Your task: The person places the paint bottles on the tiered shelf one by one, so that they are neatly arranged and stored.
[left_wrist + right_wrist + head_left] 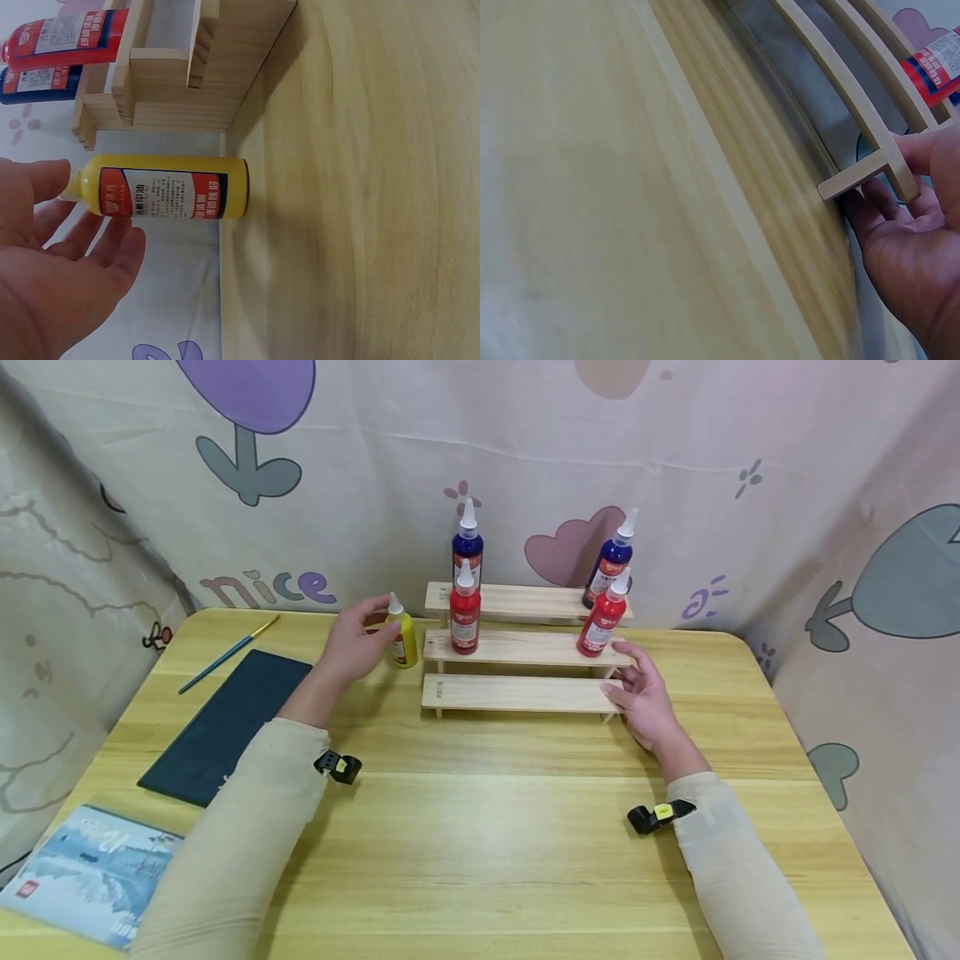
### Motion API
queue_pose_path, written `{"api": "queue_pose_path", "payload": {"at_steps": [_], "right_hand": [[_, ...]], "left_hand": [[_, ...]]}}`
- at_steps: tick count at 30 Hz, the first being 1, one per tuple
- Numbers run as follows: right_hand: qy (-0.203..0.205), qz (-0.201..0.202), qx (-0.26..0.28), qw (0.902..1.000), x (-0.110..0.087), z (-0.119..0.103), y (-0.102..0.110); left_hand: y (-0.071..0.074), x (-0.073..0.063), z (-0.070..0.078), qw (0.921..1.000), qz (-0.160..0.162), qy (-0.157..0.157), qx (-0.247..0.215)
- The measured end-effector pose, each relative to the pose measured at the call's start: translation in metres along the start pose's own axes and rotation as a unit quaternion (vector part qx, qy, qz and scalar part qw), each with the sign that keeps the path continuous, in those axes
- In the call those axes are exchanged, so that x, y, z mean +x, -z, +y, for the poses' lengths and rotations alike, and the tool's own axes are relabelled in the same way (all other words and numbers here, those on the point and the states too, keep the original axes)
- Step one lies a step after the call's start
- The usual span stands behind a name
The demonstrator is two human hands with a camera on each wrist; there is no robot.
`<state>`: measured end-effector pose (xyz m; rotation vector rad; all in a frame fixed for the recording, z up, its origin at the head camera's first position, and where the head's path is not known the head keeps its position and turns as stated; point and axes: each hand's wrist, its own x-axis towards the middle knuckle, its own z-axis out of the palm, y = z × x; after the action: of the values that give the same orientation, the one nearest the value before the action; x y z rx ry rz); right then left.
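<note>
My left hand [358, 639] holds a yellow paint bottle [406, 643] with a white nozzle by its neck, left of a three-step wooden rack [517, 692]. In the left wrist view the thumb lies at the neck of the bottle [172, 187], with fingers behind it. The bottle is upright, its base at or close to the tabletop. My right hand [647, 702] grips the rack's right end, thumb on the lowest step [855, 82]. Red bottles [465, 622] [602, 618] stand on the middle step, blue bottles [468, 545] [609, 564] on the top one.
On the left of the wooden table [480, 843] lie a paintbrush [227, 656], a dark flat mat [225, 727] and a blue-white picture pad [93, 872]. A patterned curtain [420, 452] hangs right behind the table and along both sides.
</note>
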<state>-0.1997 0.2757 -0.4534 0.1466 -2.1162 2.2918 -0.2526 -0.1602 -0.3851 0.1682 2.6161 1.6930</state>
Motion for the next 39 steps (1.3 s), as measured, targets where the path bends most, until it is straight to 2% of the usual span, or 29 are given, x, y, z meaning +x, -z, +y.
{"api": "queue_pose_path", "payload": {"at_steps": [5, 12, 16, 20, 25, 29, 32, 39], "right_hand": [[0.002, -0.001, 0.001, 1.0000, 0.000, -0.001, -0.001], [0.001, 0.000, 0.005, 1.0000, 0.000, -0.001, -0.001], [0.003, 0.001, 0.007, 1.0000, 0.000, -0.001, 0.000], [0.006, 0.000, 0.010, 0.9999, 0.000, 0.000, 0.000], [0.003, 0.000, 0.010, 0.9999, 0.000, 0.000, 0.000], [0.000, 0.001, 0.006, 1.0000, -0.001, 0.000, 0.000], [0.001, 0.001, 0.004, 1.0000, -0.001, 0.000, 0.000], [0.017, -0.006, 0.023, 0.9996, 0.000, 0.001, -0.001]], "left_hand": [[-0.002, 0.003, -0.002, 1.0000, 0.005, 0.001, -0.005], [-0.003, 0.002, -0.004, 0.9992, 0.028, 0.026, 0.007], [-0.002, 0.002, -0.006, 0.9981, 0.047, 0.040, -0.004], [-0.002, 0.000, -0.009, 0.9978, 0.043, 0.047, -0.019], [-0.002, -0.002, -0.013, 0.9982, 0.022, 0.048, -0.030], [-0.003, -0.003, -0.014, 0.9986, 0.018, 0.040, -0.027], [-0.002, -0.004, -0.015, 0.9988, 0.023, 0.033, -0.026], [-0.001, -0.014, -0.014, 0.9970, 0.056, 0.032, -0.044]]}}
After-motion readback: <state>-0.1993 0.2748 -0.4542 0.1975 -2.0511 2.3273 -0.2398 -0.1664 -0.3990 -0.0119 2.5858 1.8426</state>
